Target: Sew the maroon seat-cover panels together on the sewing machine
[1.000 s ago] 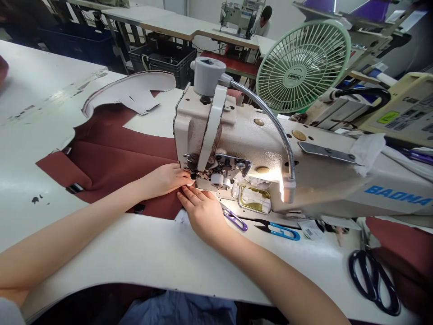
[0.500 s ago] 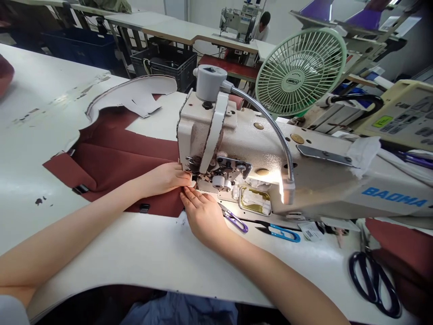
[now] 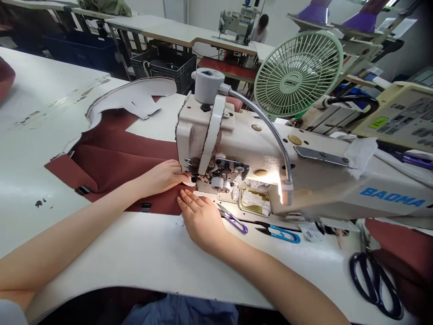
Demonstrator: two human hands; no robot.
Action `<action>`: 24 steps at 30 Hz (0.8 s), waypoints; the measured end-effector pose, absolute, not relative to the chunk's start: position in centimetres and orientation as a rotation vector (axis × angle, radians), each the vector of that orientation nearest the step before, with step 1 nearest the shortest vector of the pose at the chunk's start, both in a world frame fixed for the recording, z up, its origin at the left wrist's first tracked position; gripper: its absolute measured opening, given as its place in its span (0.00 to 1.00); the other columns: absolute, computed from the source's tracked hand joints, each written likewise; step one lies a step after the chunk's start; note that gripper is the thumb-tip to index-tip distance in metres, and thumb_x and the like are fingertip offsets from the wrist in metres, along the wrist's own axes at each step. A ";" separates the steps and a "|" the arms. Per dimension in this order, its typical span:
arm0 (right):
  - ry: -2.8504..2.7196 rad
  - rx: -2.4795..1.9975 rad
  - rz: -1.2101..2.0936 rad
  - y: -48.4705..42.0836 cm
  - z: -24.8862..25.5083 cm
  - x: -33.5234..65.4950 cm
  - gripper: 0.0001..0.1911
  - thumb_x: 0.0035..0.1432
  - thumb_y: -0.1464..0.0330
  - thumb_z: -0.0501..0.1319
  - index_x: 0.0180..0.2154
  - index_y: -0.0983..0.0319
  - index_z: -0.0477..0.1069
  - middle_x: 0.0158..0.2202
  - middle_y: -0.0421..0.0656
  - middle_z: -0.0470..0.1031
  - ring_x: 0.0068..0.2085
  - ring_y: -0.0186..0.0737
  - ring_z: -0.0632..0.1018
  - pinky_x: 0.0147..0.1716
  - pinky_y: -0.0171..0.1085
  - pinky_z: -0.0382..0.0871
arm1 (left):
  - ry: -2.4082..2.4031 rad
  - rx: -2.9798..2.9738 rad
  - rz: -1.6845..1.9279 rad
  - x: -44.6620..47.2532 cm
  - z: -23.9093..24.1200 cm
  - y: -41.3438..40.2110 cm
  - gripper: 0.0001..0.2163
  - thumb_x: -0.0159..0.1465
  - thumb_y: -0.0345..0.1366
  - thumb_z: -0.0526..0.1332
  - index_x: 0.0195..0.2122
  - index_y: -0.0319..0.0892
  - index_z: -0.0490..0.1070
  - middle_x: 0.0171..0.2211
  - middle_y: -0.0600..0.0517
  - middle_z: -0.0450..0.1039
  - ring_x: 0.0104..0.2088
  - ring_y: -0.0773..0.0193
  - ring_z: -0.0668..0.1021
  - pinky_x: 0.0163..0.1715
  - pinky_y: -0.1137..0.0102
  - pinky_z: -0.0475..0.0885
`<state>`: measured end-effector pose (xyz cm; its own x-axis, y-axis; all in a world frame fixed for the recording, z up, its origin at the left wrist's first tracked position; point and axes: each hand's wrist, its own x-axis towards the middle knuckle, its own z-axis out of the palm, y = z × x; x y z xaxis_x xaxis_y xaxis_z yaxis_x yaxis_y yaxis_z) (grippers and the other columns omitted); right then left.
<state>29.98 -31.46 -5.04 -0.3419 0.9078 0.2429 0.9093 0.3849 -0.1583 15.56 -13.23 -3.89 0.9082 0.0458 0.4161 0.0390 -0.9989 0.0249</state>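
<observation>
A maroon fabric piece [image 3: 135, 153] with a white backing lies under the head of the sewing machine [image 3: 209, 131]. My left hand [image 3: 162, 178] rests on it beside the needle area, with thumb and fingers closed at a small white edge [image 3: 188, 183], which looks like turned-up material. Close to the machine's front, my right hand [image 3: 203, 219] lies with outstretched fingers on the near right corner of the fabric. Black clips [image 3: 145, 207] grip the fabric's near edge. The needle and presser foot are mostly hidden behind my left fingertips.
Purple thread snips [image 3: 237, 223], blue snips [image 3: 280, 232] and a small tin [image 3: 255, 201] sit right of my hand. Large scissors [image 3: 374, 282] lie at lower right. A lit lamp [image 3: 287, 192] hangs over the machine bed; behind stand a green fan [image 3: 299, 74] and a person [image 3: 261, 31].
My right hand has shifted slightly left and down, its fingertips now a little apart from my left hand's. The fabric has barely moved.
</observation>
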 end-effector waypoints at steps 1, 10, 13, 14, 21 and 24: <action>-2.354 -1.602 -0.010 -31.4 -5.0 30.0 0.23 0.64 0.74 0.54 0.59 0.70 0.68 0.62 0.55 0.65 0.63 0.47 0.68 0.52 0.45 0.69 | 0.015 3.061 0.643 15.6 -3.7 -13.2 0.13 0.70 0.28 0.52 0.40 0.45 0.77 0.37 0.50 0.78 0.38 0.63 0.76 0.41 0.67 0.68; -2.322 -1.647 0.017 -30.7 -4.2 30.7 0.21 0.67 0.71 0.52 0.58 0.67 0.69 0.60 0.51 0.69 0.60 0.45 0.71 0.53 0.45 0.69 | -0.046 3.214 0.478 16.3 -2.5 -14.1 0.09 0.68 0.28 0.55 0.36 0.44 0.75 0.32 0.51 0.73 0.35 0.61 0.73 0.40 0.67 0.66; -2.303 -1.653 0.046 -30.7 -4.2 30.9 0.21 0.68 0.70 0.52 0.58 0.67 0.69 0.60 0.50 0.69 0.60 0.45 0.71 0.54 0.46 0.68 | 0.039 3.209 0.435 16.5 -2.7 -14.8 0.07 0.66 0.26 0.57 0.34 0.42 0.73 0.33 0.49 0.72 0.35 0.60 0.73 0.39 0.67 0.66; -2.300 -1.649 0.053 -30.6 -4.1 30.9 0.21 0.67 0.70 0.52 0.58 0.67 0.69 0.60 0.51 0.69 0.60 0.45 0.71 0.54 0.46 0.68 | 0.076 3.203 0.424 16.7 -2.7 -15.1 0.07 0.65 0.25 0.57 0.33 0.41 0.72 0.32 0.49 0.72 0.35 0.59 0.73 0.38 0.67 0.66; -2.293 -1.671 0.109 -30.6 -3.7 30.9 0.23 0.67 0.69 0.52 0.60 0.70 0.67 0.61 0.51 0.69 0.61 0.48 0.70 0.57 0.48 0.65 | 0.463 3.066 0.247 17.6 -2.3 -17.3 0.05 0.61 0.26 0.59 0.29 0.40 0.70 0.30 0.49 0.71 0.32 0.58 0.72 0.33 0.66 0.63; -2.309 -1.671 0.130 -31.1 -3.6 30.4 0.24 0.67 0.67 0.52 0.61 0.72 0.65 0.62 0.53 0.66 0.63 0.50 0.67 0.58 0.48 0.64 | 0.519 3.033 0.186 17.6 -1.7 -17.4 0.07 0.64 0.27 0.57 0.30 0.41 0.71 0.30 0.50 0.72 0.34 0.58 0.73 0.33 0.67 0.64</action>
